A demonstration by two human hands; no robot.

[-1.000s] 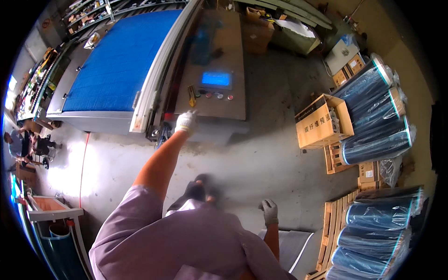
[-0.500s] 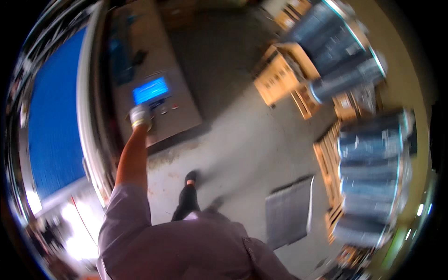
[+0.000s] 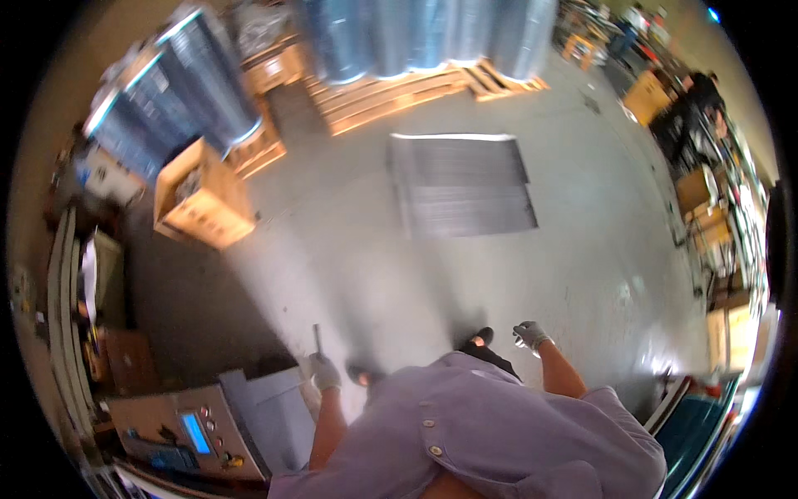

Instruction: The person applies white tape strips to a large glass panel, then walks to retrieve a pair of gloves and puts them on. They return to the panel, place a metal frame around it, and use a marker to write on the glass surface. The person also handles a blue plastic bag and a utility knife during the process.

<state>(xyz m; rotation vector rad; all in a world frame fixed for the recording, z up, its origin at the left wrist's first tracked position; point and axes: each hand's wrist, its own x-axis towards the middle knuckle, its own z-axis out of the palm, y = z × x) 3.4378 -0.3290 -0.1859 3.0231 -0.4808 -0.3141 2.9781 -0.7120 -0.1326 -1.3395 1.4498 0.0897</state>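
Observation:
My left hand (image 3: 324, 372), in a pale grey glove, is closed around a short, thin dark stick-like thing (image 3: 317, 337). The stick points up and away from my fist; its kind is too small to make out. Out to the right of my body hangs my right hand (image 3: 529, 335), gloved too. Its fingers are loosely bent and look apart, with nothing plain to see in them. Below and left of my left hand is a machine's control panel (image 3: 154, 420) with a lit blue screen (image 3: 196, 432) and several buttons. Neither hand touches it.
A dark grey sheet (image 3: 465, 187) lies on the floor ahead. Beyond it, large wrapped dark rolls (image 3: 428, 33) stand on wooden pallets (image 3: 386, 101). An open cardboard box (image 3: 216, 208) stands ahead left, beside more rolls (image 3: 208, 79). Another person (image 3: 702, 96) is far right, near cluttered shelving.
My view has swung to the right. My left hand, earlier at the panel beside the screen, is now away from it with the dark stick. My right hand has come into view.

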